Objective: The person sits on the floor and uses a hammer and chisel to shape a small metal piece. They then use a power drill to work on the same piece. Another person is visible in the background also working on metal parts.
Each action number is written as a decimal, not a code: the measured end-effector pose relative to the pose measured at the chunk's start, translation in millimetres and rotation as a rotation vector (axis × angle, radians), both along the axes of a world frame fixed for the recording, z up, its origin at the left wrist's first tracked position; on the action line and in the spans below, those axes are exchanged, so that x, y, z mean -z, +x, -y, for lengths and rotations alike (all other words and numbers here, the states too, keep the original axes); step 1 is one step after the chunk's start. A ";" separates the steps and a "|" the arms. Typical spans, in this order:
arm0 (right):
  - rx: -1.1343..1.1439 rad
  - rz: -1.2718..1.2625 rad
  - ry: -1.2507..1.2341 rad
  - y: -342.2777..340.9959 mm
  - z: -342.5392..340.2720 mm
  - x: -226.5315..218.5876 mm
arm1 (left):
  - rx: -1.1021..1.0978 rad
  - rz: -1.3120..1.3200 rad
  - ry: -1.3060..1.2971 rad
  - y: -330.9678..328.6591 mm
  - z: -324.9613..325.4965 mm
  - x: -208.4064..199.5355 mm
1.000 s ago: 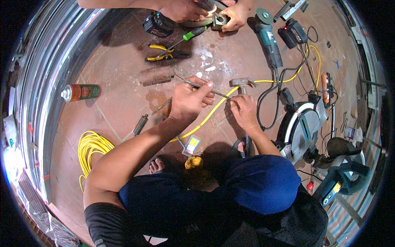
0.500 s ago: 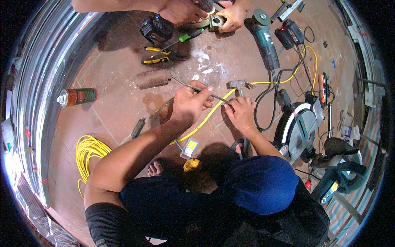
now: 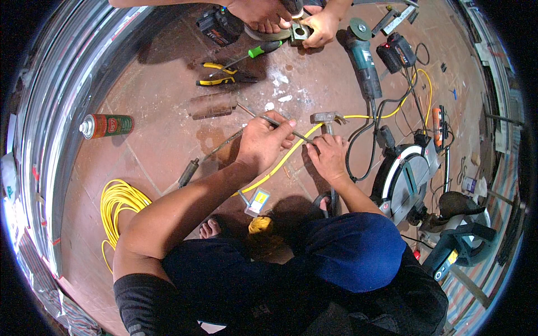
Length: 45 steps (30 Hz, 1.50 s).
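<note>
Left hand (image 3: 262, 143) grips a thin metal rod (image 3: 280, 124); right hand (image 3: 328, 158) pinches the yellow cable (image 3: 286, 159) on the tiled floor (image 3: 162, 145). Risk: the rod tip slipping toward the right fingers, or nicking cable insulation beside the hammer (image 3: 324, 119).

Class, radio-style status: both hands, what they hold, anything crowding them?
Left hand grips thin metal rod. Right hand pinches yellow cable on floor. Hammer just beyond; black cords close on the right.
</note>
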State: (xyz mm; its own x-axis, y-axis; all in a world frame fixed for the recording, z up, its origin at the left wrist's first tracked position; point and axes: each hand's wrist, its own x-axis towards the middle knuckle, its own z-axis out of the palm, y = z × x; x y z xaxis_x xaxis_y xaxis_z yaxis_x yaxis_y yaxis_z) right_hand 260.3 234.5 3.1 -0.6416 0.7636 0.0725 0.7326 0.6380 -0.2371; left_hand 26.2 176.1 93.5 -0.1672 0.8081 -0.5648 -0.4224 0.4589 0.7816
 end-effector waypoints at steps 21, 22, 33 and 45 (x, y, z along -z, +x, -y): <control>-0.022 -0.018 0.022 -1.9 0.0 -0.6 | 0.057 -0.064 0.050 -0.4 0.9 -0.1; -0.017 -0.011 0.018 -2.0 0.0 -0.3 | 0.052 -0.062 0.057 -0.5 0.8 -0.1; -0.018 -0.003 0.017 -0.9 -0.4 3.1 | 0.061 -0.065 0.047 -1.0 -2.6 7.2; -0.051 -0.008 0.073 0.1 -3.5 8.0 | 0.053 -0.099 0.056 1.6 -3.9 16.7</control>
State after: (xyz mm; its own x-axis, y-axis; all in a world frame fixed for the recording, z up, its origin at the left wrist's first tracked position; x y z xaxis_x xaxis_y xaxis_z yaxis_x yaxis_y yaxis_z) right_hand 260.5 238.0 -4.9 -0.6786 0.7226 0.1321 0.6971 0.6902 -0.1942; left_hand 27.8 180.1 76.7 -0.1761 0.8468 -0.5018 -0.3184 0.4334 0.8431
